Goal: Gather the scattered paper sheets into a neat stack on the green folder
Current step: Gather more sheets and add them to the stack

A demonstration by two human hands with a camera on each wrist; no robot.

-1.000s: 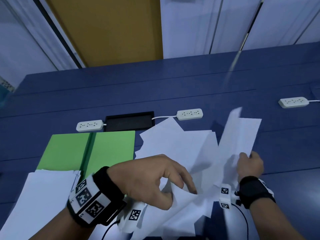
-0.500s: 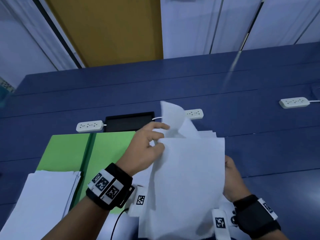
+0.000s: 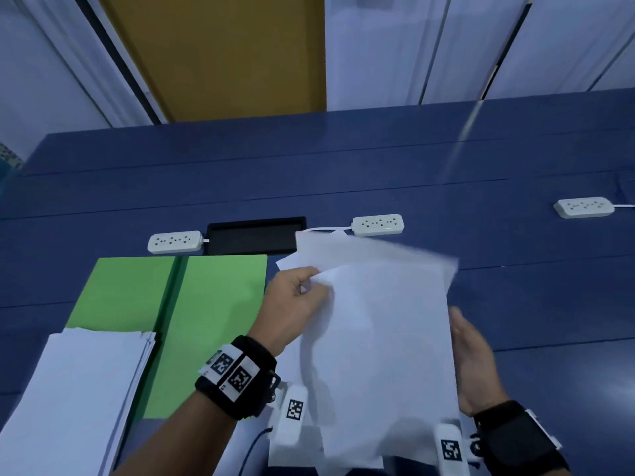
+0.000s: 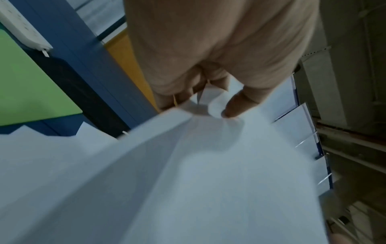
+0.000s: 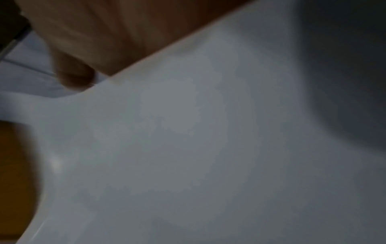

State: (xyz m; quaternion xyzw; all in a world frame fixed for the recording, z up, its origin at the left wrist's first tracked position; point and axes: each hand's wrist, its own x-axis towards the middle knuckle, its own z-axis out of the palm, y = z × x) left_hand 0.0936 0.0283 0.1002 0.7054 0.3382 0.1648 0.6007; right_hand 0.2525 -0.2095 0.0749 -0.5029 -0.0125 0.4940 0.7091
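A dark blue slatted table (image 3: 343,159) is carrying an open green folder (image 3: 220,304) at lower left, three white power strips (image 3: 378,224) mid-frame, and a black rectangular tray (image 3: 256,235).

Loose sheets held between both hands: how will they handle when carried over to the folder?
Likely floppy: the loose sheets buckle where the left hand pinches their corner. Probably prone to fanning, since edges already splay unevenly at the far end. The right hand braces the opposite edge, so support from both sides seems needed.
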